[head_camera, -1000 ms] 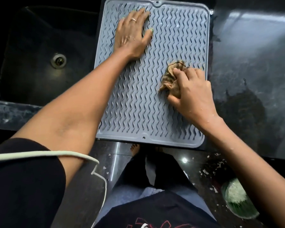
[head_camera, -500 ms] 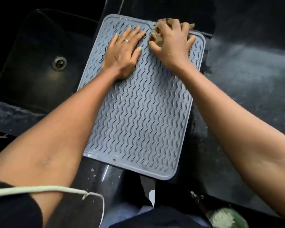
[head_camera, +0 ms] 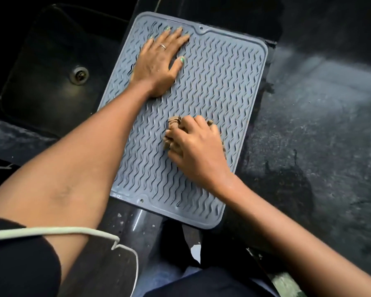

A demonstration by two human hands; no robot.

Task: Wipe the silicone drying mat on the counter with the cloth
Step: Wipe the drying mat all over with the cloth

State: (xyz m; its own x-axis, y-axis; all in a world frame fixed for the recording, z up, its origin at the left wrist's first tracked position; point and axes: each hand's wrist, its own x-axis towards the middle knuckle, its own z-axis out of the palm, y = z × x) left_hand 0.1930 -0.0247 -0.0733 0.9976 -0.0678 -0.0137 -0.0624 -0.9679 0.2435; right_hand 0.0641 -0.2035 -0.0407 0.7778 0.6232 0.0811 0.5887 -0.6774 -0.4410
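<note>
The grey mat point(head_camera: 212, 99) lies flat on the dark counter point(head_camera: 319, 136), just right of the sink point(head_camera: 51, 67), its near edge hanging a little over the counter's front. It looks light, floppy and ridged, likely to slide unless held down. The left hand point(head_camera: 159, 63) is spread open, palm flat on the mat's far left part, pinning it. The right hand point(head_camera: 197, 151) is closed around the bunched brown cloth point(head_camera: 172, 125), soft and crumpled, pressing it mid-mat. Nothing else rests on the mat; only the left forearm crosses the mat's near left part.
</note>
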